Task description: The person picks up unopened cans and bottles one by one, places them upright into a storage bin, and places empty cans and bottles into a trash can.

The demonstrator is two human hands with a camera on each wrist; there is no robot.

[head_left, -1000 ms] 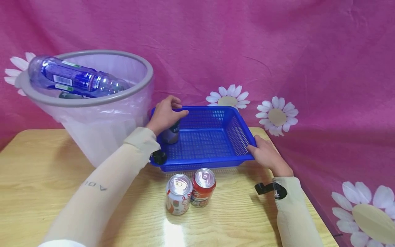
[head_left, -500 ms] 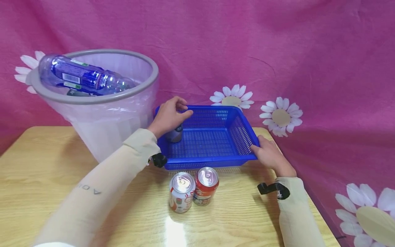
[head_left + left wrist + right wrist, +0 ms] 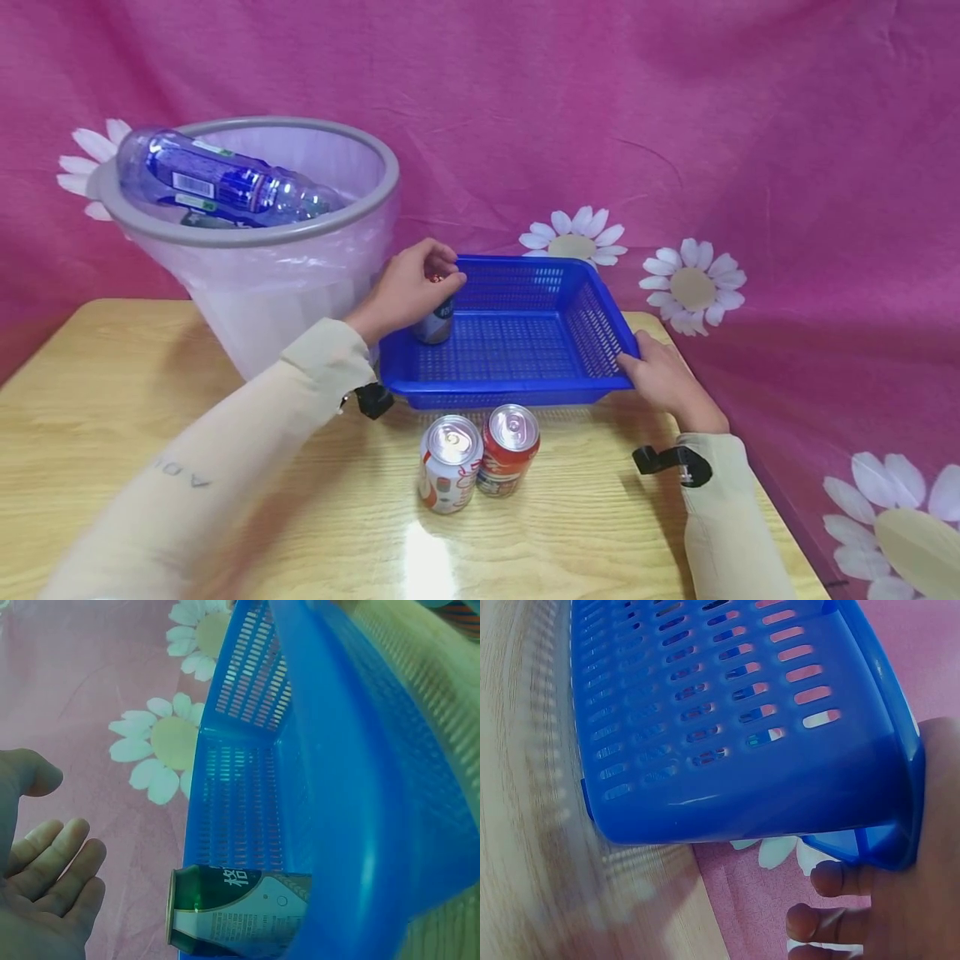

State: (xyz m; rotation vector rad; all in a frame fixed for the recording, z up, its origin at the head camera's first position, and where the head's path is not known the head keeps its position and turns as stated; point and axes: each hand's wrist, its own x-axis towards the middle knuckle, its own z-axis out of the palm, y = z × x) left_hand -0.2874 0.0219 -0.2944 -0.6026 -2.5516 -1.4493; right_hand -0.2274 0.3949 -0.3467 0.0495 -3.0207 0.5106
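Note:
A green and silver drink can stands in the left end of the blue perforated basket. My left hand hovers over that end in the head view, overlapping the can's top. The left wrist view shows its fingers loosely bent, apart from the can and holding nothing. At the basket's right end, my right hand grips the rim, thumb on the inner side. The right wrist view has its fingers beneath the rim's corner.
A white Coca-Cola can and a red can stand side by side before the basket. Left of it, a lined waste bin holds plastic bottles. The wooden table ends near my right arm, against a pink flowered cloth.
The head view has shifted slightly, so everything sits a little further right. Relative to the basket, my left hand has drawn back leftward from the can. My right hand keeps its grip on the rim.

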